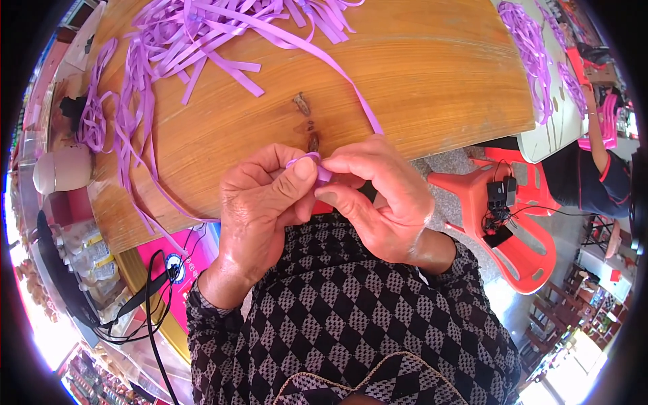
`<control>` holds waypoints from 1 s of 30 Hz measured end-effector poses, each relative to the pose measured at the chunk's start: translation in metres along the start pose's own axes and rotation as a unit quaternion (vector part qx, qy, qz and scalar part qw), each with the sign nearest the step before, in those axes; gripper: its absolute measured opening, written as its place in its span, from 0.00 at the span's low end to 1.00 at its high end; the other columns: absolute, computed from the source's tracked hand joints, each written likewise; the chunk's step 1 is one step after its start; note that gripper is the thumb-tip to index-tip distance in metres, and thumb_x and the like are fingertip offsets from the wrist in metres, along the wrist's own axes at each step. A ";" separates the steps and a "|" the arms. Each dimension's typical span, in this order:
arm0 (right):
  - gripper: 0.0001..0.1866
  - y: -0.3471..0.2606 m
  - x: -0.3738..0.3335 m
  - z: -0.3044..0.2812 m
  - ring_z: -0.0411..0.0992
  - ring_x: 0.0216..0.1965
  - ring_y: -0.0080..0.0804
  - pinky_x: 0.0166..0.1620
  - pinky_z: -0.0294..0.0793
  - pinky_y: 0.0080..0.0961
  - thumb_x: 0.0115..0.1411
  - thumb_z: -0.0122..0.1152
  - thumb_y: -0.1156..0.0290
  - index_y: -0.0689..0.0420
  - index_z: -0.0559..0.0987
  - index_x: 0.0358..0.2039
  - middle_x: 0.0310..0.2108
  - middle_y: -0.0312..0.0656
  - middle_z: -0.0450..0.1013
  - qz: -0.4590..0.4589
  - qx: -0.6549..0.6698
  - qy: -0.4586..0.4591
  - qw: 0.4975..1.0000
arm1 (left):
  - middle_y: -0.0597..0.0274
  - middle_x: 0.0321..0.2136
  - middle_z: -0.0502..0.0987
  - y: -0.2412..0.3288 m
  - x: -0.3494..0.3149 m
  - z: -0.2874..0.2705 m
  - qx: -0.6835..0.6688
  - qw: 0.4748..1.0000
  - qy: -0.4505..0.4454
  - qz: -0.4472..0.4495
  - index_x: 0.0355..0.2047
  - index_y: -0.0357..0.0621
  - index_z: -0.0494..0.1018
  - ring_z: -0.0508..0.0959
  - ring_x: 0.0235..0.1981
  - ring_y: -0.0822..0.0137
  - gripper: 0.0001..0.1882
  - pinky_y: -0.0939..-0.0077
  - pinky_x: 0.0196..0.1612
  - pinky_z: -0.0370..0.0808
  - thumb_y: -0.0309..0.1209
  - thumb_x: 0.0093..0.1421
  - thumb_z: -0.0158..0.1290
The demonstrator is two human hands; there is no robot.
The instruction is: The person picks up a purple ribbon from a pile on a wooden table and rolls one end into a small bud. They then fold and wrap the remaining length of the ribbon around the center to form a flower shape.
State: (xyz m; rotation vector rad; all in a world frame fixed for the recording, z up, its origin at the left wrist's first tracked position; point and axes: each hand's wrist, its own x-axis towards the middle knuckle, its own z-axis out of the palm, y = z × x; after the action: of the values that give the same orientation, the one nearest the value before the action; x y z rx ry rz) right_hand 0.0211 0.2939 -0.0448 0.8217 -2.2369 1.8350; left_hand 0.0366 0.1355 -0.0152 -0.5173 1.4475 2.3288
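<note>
Both hands meet over the near edge of the wooden table [432, 74], working on one purple ribbon [347, 84]. My left hand [260, 196] pinches a small loop of it between thumb and forefinger. My right hand [381, 196] is closed at the loop's right side, thumb and forefinger pressed near a short purple end. From behind my right hand the ribbon runs up and away to a tangled pile of purple ribbons [202, 34] at the far left. More strands hang over the table's left side, one passing behind my left wrist.
At the right, a white table [550, 138] holds more purple ribbon, with a person's arm [594, 135] beside it. A red plastic chair [523, 260] and red stool with black devices [499, 199] stand below. Black cables [152, 297] hang by a pink box [165, 260] at left.
</note>
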 end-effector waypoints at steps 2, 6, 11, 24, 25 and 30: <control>0.13 0.002 0.000 -0.001 0.69 0.29 0.27 0.32 0.68 0.20 0.51 0.62 0.80 0.64 0.73 0.38 0.33 0.45 0.71 -0.005 0.006 -0.005 1.000 | 0.67 0.17 0.70 0.001 -0.001 0.003 -0.001 1.000 0.001 -0.004 0.30 0.36 0.71 0.66 0.15 0.81 0.10 0.91 0.16 0.58 0.32 0.58 0.53; 0.12 -0.001 -0.002 0.000 0.68 0.28 0.27 0.31 0.67 0.19 0.51 0.61 0.80 0.64 0.73 0.37 0.33 0.44 0.71 0.058 0.063 0.002 0.996 | 0.66 0.18 0.71 -0.002 -0.002 0.003 -0.006 1.000 0.015 0.000 0.30 0.36 0.71 0.67 0.16 0.80 0.09 0.92 0.17 0.59 0.31 0.58 0.53; 0.11 -0.002 -0.002 -0.003 0.68 0.28 0.27 0.31 0.67 0.19 0.52 0.61 0.80 0.65 0.73 0.36 0.32 0.44 0.71 0.086 0.083 -0.009 0.993 | 0.65 0.19 0.72 -0.003 -0.004 0.003 -0.016 1.000 0.004 0.012 0.31 0.35 0.71 0.67 0.16 0.79 0.09 0.92 0.17 0.60 0.31 0.58 0.53; 0.15 0.003 0.003 0.002 0.70 0.26 0.33 0.27 0.68 0.23 0.45 0.65 0.83 0.66 0.74 0.35 0.28 0.45 0.73 -0.050 -0.016 0.032 0.998 | 0.65 0.21 0.73 -0.006 -0.004 0.004 -0.003 0.999 0.027 0.021 0.31 0.36 0.71 0.67 0.17 0.80 0.09 0.91 0.18 0.62 0.31 0.58 0.53; 0.16 0.004 0.002 0.002 0.70 0.25 0.34 0.27 0.68 0.23 0.43 0.66 0.84 0.66 0.74 0.35 0.28 0.46 0.73 -0.071 -0.026 0.038 0.996 | 0.65 0.21 0.73 -0.006 -0.005 0.005 -0.004 0.999 0.026 0.025 0.31 0.36 0.71 0.67 0.17 0.80 0.09 0.91 0.19 0.62 0.31 0.58 0.53; 0.16 0.006 0.002 0.003 0.70 0.24 0.36 0.26 0.67 0.25 0.41 0.66 0.84 0.67 0.75 0.33 0.26 0.47 0.73 -0.102 -0.061 0.055 0.991 | 0.65 0.20 0.73 -0.011 -0.004 0.005 0.012 0.998 0.032 0.043 0.31 0.35 0.71 0.67 0.16 0.80 0.08 0.91 0.19 0.63 0.30 0.58 0.53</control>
State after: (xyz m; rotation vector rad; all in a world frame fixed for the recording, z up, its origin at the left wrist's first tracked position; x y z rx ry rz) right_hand 0.0172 0.2909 -0.0497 0.8672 -2.0891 1.5951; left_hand 0.0448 0.1436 -0.0196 -0.5383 1.5534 2.3788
